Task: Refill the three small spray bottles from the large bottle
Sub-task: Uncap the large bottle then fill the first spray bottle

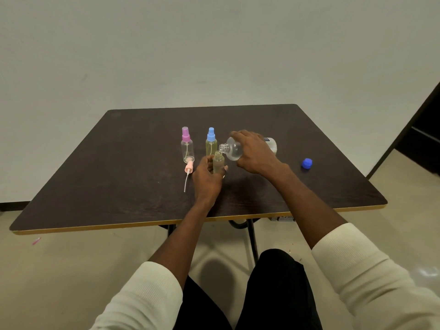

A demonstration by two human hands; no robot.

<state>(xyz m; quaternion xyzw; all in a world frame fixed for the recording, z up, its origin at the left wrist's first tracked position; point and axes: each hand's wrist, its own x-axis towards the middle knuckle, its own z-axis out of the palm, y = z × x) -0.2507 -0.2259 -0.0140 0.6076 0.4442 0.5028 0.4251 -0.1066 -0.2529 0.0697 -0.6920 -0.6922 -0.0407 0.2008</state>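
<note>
Right now both hands are busy over the middle of the dark table [133, 163]. The left hand [207, 177] reaches forward from a bare forearm, its cream sleeve [142, 294] pushed back near the elbow, and its fingers and thumb curl round an open small bottle [218, 163]. That bottle stands upright with its neck uncovered; whether its base touches the table cannot be told, since the hand hides it.

The right hand [254, 153] comes in from the right, palm down, wrist bent slightly, fingers wrapped over the top of the large bottle [234, 148]. This clear bottle is tipped on its side, nearly level, with its uncapped mouth pointing left and sitting just above the open small bottle's neck. Its base end, with a pale label, shows behind the hand. No stream can be made out between the two mouths.

Behind the left hand stand two capped sprayers, upright and apart from each other: the pink-capped bottle [187, 146] to the left and the blue-capped bottle [211, 144] just beside the large bottle's mouth. A loose peach spray head [188, 168] lies on the table at the foot of the pink-capped bottle, its thin tube trailing toward the near edge. A blue cap [307, 163] sits on the table well to the right of the right hand.
</note>
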